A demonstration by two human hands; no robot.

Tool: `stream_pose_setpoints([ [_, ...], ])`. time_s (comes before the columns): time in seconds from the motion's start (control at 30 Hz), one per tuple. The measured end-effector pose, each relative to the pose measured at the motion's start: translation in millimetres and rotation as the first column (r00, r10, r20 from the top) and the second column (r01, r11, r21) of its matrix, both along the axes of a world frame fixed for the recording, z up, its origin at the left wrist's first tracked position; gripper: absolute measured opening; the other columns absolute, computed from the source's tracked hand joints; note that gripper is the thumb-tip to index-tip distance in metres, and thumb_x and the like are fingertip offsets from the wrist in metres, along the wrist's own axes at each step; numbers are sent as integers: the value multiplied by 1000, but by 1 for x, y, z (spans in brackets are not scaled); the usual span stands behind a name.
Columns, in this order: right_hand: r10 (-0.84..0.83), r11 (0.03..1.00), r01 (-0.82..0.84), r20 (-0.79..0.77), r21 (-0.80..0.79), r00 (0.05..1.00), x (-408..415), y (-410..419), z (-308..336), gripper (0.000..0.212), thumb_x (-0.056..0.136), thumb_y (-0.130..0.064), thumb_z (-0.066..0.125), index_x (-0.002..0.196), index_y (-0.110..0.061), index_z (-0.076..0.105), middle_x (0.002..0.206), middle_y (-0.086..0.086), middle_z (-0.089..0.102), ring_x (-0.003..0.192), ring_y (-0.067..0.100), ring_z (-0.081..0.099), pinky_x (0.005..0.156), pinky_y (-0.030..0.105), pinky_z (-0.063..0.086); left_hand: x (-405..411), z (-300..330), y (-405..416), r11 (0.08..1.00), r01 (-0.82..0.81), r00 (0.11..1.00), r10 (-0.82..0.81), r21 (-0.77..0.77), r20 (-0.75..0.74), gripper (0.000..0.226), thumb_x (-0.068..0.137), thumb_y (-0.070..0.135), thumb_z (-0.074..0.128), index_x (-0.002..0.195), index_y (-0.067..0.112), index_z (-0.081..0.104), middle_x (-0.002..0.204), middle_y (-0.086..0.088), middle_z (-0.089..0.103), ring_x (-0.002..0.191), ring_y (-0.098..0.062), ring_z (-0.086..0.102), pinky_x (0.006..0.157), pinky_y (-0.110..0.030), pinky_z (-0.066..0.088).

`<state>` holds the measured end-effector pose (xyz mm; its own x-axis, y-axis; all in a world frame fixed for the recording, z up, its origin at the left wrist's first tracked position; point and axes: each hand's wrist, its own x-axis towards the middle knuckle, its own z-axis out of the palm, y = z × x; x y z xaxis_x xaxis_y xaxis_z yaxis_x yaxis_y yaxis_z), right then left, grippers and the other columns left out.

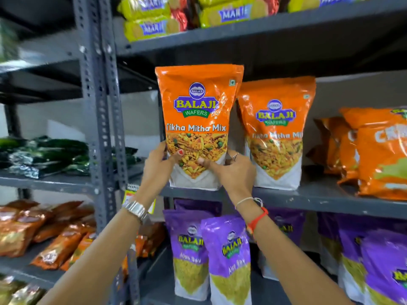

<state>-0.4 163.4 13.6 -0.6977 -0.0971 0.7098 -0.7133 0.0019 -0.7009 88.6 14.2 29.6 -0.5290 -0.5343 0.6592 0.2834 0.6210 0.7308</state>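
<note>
In the head view both hands hold an orange Balaji Tikha Mitha Mix pouch (196, 119) upright by its lower part, its label facing the camera. The left hand (157, 165) grips the pouch's lower left edge, thumb laid across the front and fingers curled behind. The right hand (230, 170) grips the lower right edge the same way, thumb on the front near the other thumb, a ringed finger wrapped round the side. The pouch's white base sits at the front lip of the grey metal shelf (319, 200); whether it rests there or hangs just above cannot be told. A second Tikha Mitha Mix pouch (276, 137) stands just beside it on the right, partly behind it. Purple Aloo Sev pouches (226, 256) stand on the shelf below, and yellow Marie biscuit packs (145, 20) lie on the shelf above
</note>
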Motion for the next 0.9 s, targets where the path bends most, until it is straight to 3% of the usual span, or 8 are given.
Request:
stream_pose_setpoints([
  [0.1, 13, 1000, -13, -1, 21, 1000, -12, -21, 15, 40, 54, -58, 82, 59, -26, 58, 54, -9, 59, 55, 7, 57, 50, 17, 37, -12, 16, -16, 997, 44, 999, -45, 62, 15, 17, 87, 24, 60, 104, 28, 57, 105, -7, 70, 95, -30, 66, 84, -49, 51],
  [0.2, 20, 997, -21, 17, 68, 1000, -23, -40, 22, 44, 54, -58, 82, 75, -21, 70, 78, 1, 75, 75, 16, 69, 62, 28, 52, -26, 20, -28, 989, 45, 999, -47, 142, 11, 12, 90, 16, 57, 95, 27, 56, 106, -10, 69, 95, -29, 65, 87, -48, 51],
  [0.3, 49, 993, -55, 64, 107, 997, -34, -57, 22, 50, 55, -57, 82, 85, -19, 72, 92, 2, 77, 86, 18, 70, 73, 32, 58, -39, 16, -40, 984, 12, 1000, -13, 180, 7, 11, 90, 16, 55, 100, 21, 58, 104, -9, 69, 97, -31, 66, 88, -51, 53],
  [0.37, 61, 991, -72, 90, 115, 994, -40, -64, 19, 48, 57, -55, 82, 86, -19, 71, 93, 3, 76, 88, 20, 70, 74, 31, 57, -46, 13, -48, 982, 13, 1000, -17, 191, 18, 15, 91, 16, 54, 106, 18, 58, 103, -9, 68, 98, -32, 66, 87, -51, 54],
  [0.5, 31, 991, -47, 131, 124, 991, -51, -70, 9, 44, 53, -59, 82, 64, -22, 61, 76, 2, 71, 78, 23, 68, 64, 31, 52, -56, 4, -59, 983, 17, 997, -31, 181, 71, 14, 90, 18, 56, 104, 21, 57, 106, -14, 69, 101, -35, 65, 89, -55, 52],
  [0.6, 23, 991, -39, 124, 132, 992, -55, -72, 2, 45, 54, -59, 82, 73, -21, 66, 83, 3, 75, 81, 23, 70, 71, 35, 57, -59, -3, -60, 983, 44, 995, -59, 178, 79, 15, 90, 18, 56, 104, 23, 57, 107, -13, 69, 101, -33, 66, 90, -53, 53],
  [0.83, 105, 978, -127, 138, 164, 985, -53, -66, -1, 49, 61, -54, 81, 91, -19, 64, 91, -1, 71, 89, 19, 66, 70, 26, 53, -58, -17, -63, 999, 7, 995, -11, 31, 102, 23, 89, 34, 56, 112, 32, 52, 110, -5, 68, 99, -22, 65, 88, -47, 53],
  [0.9, 116, 981, -133, 120, 143, 986, -51, -62, -7, 61, 60, -56, 80, 104, -17, 64, 105, 2, 73, 99, 19, 67, 84, 35, 57, -56, -22, -62, 992, -89, 982, 103, -95, 156, 43, 88, 44, 53, 125, 25, 45, 118, -3, 65, 101, -24, 63, 83, -41, 51],
])
